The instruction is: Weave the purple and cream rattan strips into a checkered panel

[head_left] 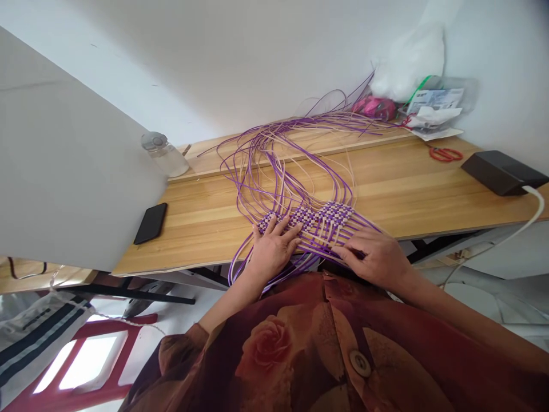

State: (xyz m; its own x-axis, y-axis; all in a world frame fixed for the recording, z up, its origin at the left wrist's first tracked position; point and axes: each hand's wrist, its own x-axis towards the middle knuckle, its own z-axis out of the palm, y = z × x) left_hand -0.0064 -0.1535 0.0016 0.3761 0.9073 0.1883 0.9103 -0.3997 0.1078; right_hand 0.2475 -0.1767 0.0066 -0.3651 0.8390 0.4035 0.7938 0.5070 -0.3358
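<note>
A woven piece (335,214) of purple and cream strands lies at the table's near edge, with checkered diamond-shaped patches. My left hand (274,247) rests flat on its left part, fingers spread. At the lower right of the weave, my right hand (374,254) is closed, thumb and fingers pinched together by the loose strands; purple strands run under and past it. Its fingertips are partly hidden, but a strand seems to be in the pinch. Long loose strands (274,137) fan out from the far side of the weave across the table toward the wall.
A clear bottle (171,160) stands at the back left, near a black phone (151,223). Red-handled scissors (446,154), papers (435,102), a pink bundle (374,107) and a white plastic bag (407,66) lie at the back right. A dark box (506,170) with a white cable sits at right.
</note>
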